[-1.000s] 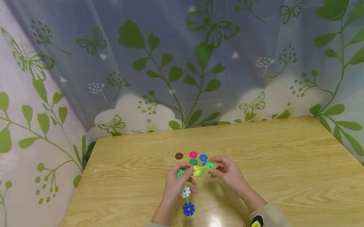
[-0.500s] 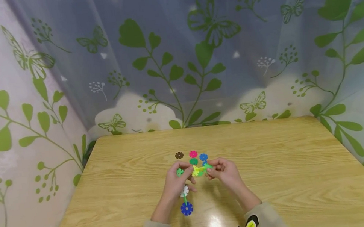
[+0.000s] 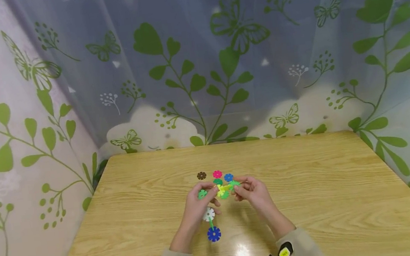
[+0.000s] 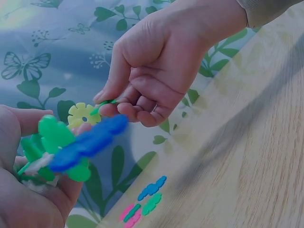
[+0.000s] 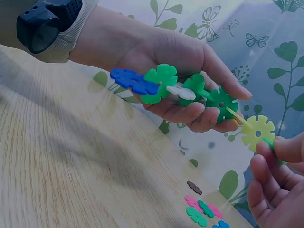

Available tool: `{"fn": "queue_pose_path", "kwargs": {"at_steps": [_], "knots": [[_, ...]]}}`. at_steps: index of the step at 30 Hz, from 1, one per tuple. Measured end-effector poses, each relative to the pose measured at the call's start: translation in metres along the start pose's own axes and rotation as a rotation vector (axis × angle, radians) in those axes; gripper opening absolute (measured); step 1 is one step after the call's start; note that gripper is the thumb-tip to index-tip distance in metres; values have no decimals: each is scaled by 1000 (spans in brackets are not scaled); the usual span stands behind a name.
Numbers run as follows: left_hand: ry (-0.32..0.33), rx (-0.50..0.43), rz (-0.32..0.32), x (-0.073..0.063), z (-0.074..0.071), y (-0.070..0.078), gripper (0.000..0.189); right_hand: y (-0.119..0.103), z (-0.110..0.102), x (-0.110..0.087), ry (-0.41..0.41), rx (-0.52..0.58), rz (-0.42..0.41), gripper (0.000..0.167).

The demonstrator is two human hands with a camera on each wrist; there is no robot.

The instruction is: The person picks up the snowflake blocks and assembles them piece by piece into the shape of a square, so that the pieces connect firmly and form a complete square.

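Observation:
My left hand holds a chain of interlocking snowflake discs, its fingers curled round the green ones. Below that hand hang a white disc and a dark blue disc, joined through a green one. At the chain's other end, two yellow discs stand slotted together, one face-on in the right wrist view and one edge-on. Between thumb and fingertips, my right hand pinches a light green disc right at the yellow disc's rim. Fingers partly hide that green disc in both wrist views.
On the wooden table beyond the hands lie loose discs: brown, pink, dark green and blue. A patterned curtain hangs along the table's back edge.
My right hand has shifted slightly left, and the light green disc in it has tilted flatter. The dark blue end of the chain swings a little; my left hand stays almost in place.

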State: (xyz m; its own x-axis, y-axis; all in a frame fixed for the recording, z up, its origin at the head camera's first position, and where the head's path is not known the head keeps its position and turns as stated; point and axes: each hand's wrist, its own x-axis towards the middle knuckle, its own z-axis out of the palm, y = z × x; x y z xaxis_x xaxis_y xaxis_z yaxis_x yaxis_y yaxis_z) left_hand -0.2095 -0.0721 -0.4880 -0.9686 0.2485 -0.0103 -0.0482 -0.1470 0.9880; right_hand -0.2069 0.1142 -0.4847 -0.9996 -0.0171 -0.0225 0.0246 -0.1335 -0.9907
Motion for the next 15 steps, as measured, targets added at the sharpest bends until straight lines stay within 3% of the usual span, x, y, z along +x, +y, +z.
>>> {"fn": "queue_pose_path", "kwargs": {"at_steps": [15], "knots": [[-55, 15, -35, -4, 0, 3, 42, -3, -6, 3, 29, -5, 11, 27]]}}
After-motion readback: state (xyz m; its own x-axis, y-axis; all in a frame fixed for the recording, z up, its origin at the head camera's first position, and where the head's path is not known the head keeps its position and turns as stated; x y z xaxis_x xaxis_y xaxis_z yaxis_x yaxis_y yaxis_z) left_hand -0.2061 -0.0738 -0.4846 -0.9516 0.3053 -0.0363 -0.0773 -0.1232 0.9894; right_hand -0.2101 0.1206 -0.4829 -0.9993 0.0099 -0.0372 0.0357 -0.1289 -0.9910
